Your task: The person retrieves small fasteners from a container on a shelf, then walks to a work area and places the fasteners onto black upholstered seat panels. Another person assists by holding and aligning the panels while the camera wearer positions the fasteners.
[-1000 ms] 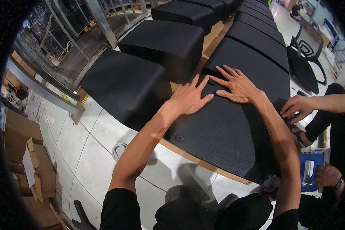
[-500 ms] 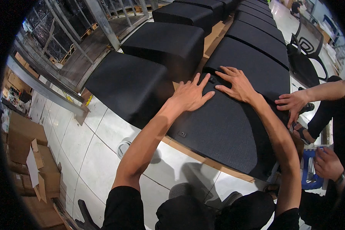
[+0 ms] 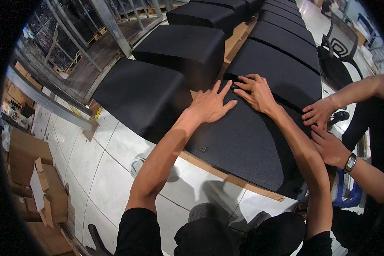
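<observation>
In front of me lies a black speaker-like cabinet (image 3: 243, 145) with a textured, curved-edge panel. My left hand (image 3: 208, 106) rests flat on its far left part, fingers spread. My right hand (image 3: 257, 94) is bent beside it, thumb and fingers drawn in around a small black fitting (image 3: 233, 86) at the panel's far corner. A similar small fitting (image 3: 202, 148) sits near the panel's left edge. At the right side, a co-worker's two hands (image 3: 318, 112) touch the cabinet's edge; one wrist wears a watch (image 3: 350, 162).
Several more black cabinets (image 3: 179, 47) stand in two rows ahead, with cardboard (image 3: 236, 40) between them. Metal railings (image 3: 111, 25) and cardboard boxes (image 3: 30, 149) are at left. A black chair (image 3: 339, 59) stands at right, a blue plastic object (image 3: 345, 192) below it.
My right hand has shifted slightly left, its fingers drawing closer around the fitting. The co-worker's lower hand has come up from the blue object to the cabinet's edge. My left hand barely moved.
</observation>
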The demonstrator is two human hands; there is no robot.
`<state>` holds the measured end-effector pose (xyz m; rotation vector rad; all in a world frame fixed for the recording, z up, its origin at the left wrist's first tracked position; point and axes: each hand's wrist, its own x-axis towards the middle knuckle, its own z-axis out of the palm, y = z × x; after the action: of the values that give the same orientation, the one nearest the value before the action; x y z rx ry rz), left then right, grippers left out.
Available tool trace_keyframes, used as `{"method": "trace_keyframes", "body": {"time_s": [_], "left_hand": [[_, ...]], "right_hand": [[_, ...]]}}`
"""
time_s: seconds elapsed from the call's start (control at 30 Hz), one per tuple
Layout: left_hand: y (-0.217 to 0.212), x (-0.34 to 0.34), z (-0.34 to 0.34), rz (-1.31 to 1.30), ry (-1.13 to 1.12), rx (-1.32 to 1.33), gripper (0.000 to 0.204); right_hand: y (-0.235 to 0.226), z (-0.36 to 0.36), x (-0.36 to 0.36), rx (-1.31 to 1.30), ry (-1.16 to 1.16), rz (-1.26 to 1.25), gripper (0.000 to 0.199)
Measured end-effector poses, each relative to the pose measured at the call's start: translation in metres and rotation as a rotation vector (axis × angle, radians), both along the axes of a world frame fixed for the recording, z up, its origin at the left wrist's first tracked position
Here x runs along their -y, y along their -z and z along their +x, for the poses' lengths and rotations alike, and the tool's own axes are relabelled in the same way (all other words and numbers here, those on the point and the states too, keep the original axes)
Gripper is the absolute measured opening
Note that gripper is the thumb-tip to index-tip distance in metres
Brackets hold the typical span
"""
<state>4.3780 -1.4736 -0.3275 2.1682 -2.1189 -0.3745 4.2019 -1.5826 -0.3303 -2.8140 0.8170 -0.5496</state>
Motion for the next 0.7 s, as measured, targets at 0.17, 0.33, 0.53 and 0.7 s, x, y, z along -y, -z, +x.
{"method": "trace_keyframes", "body": {"time_s": [0.17, 0.33, 0.53, 0.7], "left_hand": [[-0.001, -0.001, 0.0, 0.0, -0.005, 0.021, 0.073], [0.002, 0.001, 0.002, -0.076, -0.013, -0.044, 0.077], [0.008, -0.03, 0.016, -0.305, -0.247, -0.57, 0.058], [0.026, -0.129, -0.001, -0.655, -0.422, -0.968, 0.043]], "right_hand": [[0.001, 0.0, 0.0, 0.001, 0.001, 0.0, 0.042], [-0.003, -0.003, -0.005, 0.098, 0.003, -0.008, 0.052], [-0.037, -0.029, -0.067, 0.127, 0.173, -0.018, 0.058], [-0.065, -0.078, -0.159, 0.1, 0.076, 0.274, 0.053]]}}
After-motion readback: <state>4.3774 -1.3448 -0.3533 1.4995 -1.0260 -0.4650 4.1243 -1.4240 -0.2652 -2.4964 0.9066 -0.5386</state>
